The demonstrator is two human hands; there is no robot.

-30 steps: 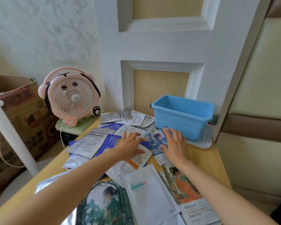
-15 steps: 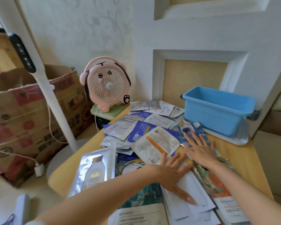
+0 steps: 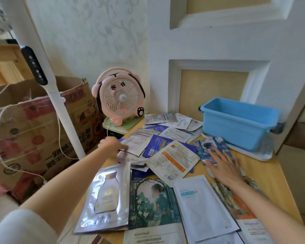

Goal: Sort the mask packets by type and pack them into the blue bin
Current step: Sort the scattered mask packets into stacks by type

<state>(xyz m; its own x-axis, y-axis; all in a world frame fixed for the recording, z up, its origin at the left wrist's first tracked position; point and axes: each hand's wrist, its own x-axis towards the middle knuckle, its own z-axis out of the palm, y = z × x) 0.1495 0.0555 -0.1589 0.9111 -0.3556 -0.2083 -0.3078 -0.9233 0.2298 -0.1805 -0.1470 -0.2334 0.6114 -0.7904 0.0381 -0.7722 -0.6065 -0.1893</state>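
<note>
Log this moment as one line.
phase: sorting | left hand: pinches grey printed packet | right hand: flat on blue illustrated packet | blue bin: no packets seen inside

Daylight falls on a pale wallpapered wall with a faint leafy scroll pattern [image 3: 95,41], which meets a white panelled door with beige insets [image 3: 213,90] behind the light wooden counter [image 3: 264,175]. A round pink desk fan [image 3: 121,99] stands at the counter's far left, near a large printed cardboard box [image 3: 30,127] and a slanting white pole [image 3: 67,127].
</note>
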